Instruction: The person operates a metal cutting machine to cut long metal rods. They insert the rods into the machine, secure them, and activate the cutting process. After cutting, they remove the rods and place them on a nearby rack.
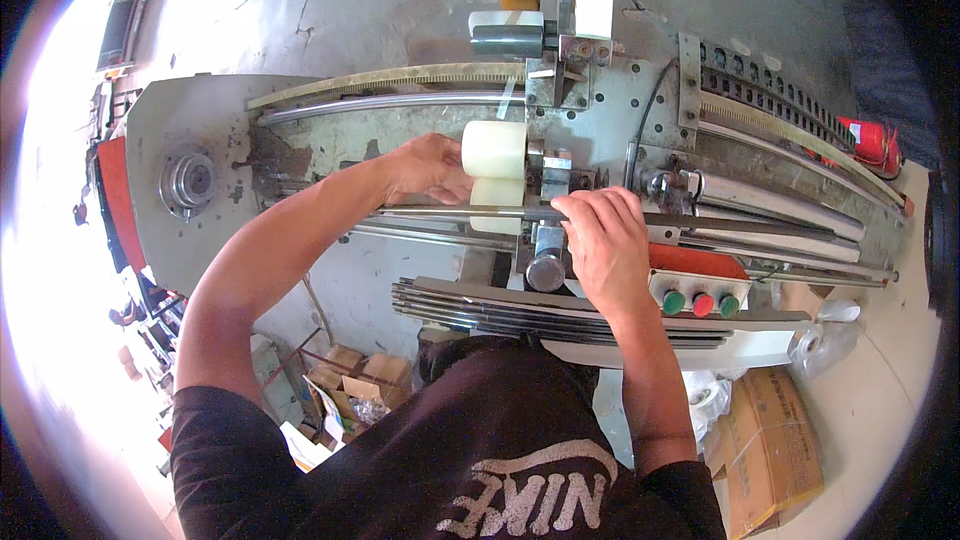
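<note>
My right hand (607,245) is closed over a long, thin dark metal bar (735,227) that lies crosswise over the machine. The bar runs left past the front of the lower cream roller (496,210). Just above sits a thicker cream roller (494,149), close against the lower one. At the left side of these rollers is my left hand (432,168), bent toward them. Its fingertips are partly hidden by the rollers, so I cannot tell what they hold. Beneath my right hand a round metal knob (546,272) sticks out from the roller block.
Several stacked metal strips (560,315) lie along the near side. A control box with green and red buttons (703,304) is right of my wrist. Steel guide rods (400,100) span the machine. Cardboard boxes (770,450) and a red fire extinguisher (876,145) stand to the right.
</note>
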Tool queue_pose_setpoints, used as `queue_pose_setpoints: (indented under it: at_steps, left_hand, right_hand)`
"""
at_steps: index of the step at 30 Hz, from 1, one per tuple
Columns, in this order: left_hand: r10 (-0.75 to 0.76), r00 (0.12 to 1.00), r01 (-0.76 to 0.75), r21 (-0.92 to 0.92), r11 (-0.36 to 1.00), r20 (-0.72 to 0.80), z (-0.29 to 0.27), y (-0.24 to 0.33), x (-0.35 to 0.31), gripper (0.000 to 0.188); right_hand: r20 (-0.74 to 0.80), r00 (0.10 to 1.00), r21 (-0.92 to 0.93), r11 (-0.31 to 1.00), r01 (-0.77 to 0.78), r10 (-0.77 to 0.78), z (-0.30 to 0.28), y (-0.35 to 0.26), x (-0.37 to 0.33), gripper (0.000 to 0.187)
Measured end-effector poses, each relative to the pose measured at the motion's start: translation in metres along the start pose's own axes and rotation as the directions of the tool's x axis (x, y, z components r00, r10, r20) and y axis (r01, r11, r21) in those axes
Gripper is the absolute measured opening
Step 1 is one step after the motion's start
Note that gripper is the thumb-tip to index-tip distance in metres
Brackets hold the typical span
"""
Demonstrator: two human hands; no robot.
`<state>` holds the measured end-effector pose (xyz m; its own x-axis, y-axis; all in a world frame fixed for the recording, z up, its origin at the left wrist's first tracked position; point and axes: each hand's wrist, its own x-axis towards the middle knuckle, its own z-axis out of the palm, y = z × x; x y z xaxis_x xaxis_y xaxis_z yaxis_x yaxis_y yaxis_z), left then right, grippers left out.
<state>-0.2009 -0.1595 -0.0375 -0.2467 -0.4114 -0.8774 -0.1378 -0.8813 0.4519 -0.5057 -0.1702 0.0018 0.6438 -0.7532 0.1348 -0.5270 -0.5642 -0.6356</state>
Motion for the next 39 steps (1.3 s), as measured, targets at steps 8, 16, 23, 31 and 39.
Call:
queue_pose_setpoints:
  at_steps: [8,16,23,31,39]
  left_hand:
    - [0.136,0.96,-0.109,0.125,0.986,-0.243,0.012,0.023,-0.047,0.047]
    - [0.187,0.937,-0.191,0.017,0.981,-0.294,0.049,0.038,-0.068,0.042]
    - [0.461,0.744,-0.536,-0.022,0.844,-0.483,0.112,-0.019,-0.059,0.037]
    - [0.58,0.491,-0.369,0.448,0.814,-0.649,0.132,-0.019,-0.07,0.033]
    - [0.824,0.365,-0.063,0.872,0.486,-0.433,0.125,-0.014,-0.071,0.024]
  right_hand:
    - [-0.014,1.0,0.016,1.0,-0.007,0.007,-0.001,-0.003,0.002,0.026]
    - [-0.022,0.999,0.015,0.999,-0.029,0.029,0.004,0.0,0.003,0.026]
    - [-0.042,0.998,0.031,0.998,-0.047,0.048,-0.001,-0.003,0.014,0.029]
    - [-0.025,0.999,0.056,0.998,-0.039,0.04,-0.006,-0.004,0.011,0.03]
    - [-0.017,0.999,0.041,0.998,-0.037,0.038,-0.009,-0.005,0.014,0.033]
